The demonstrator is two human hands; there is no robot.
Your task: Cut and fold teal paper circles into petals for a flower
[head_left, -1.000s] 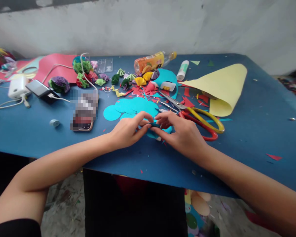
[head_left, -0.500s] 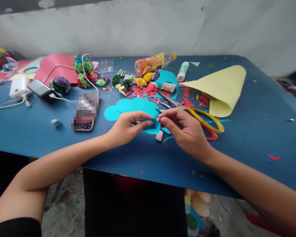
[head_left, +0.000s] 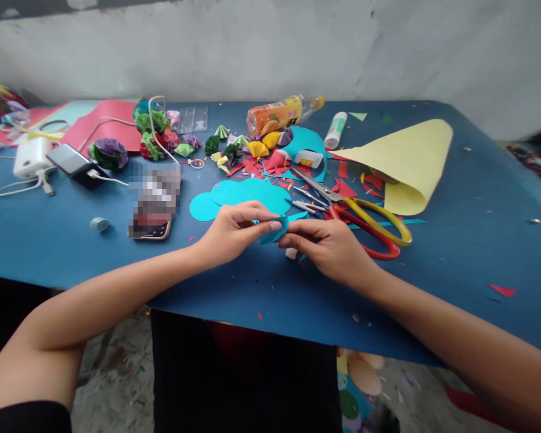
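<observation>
While both hands meet over the near part of the surface (head_left: 207, 282), the blue paper piece (head_left: 273, 236) sits between them, bent and apparently clear of the surface. The left hand (head_left: 234, 231) has its grip closed in a thin pinch, thumb on the near face and fingers behind; the right hand (head_left: 331, 243) has its grip drawn nearly together at the paper's 3 o'clock edge, seemingly pinching it, though how firmly I cannot tell. The step in hand looks like folding or curving this piece by fingertip. From it, flat blue discs (head_left: 241, 193) overlap at 11 o'clock, red scraps (head_left: 277, 163) lie at 12, a glue stick (head_left: 336, 131) at 1, and scissors (head_left: 356, 210) at 2, handles just beyond the right hand. As I judge it, the next move calls for the left pinch to stay steady while the right runs along the bend and presses it evenly, lightly enough not to crumple the thin paper.
</observation>
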